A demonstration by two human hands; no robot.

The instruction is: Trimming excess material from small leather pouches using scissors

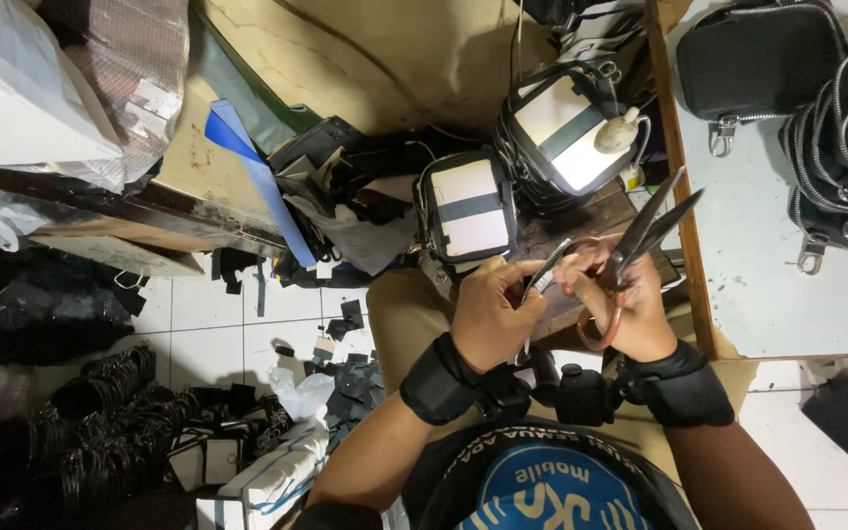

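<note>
White cartons lay at the lower left, and 2 pouches with white, dark-striped panels sat ahead. A chain was pinched between the left hand's closed fingers. Scissors, blades up, were gripped by the right hand, fingers through the handle.

black zip pouches with metal chains piled on the white tabletop, top right corner | two white-backed pouch panels stacked on the wooden bench by its left edge | blue strip leaning off the bench | black fabric scraps all over the tiled floor | chain bundles down bottom left
</note>
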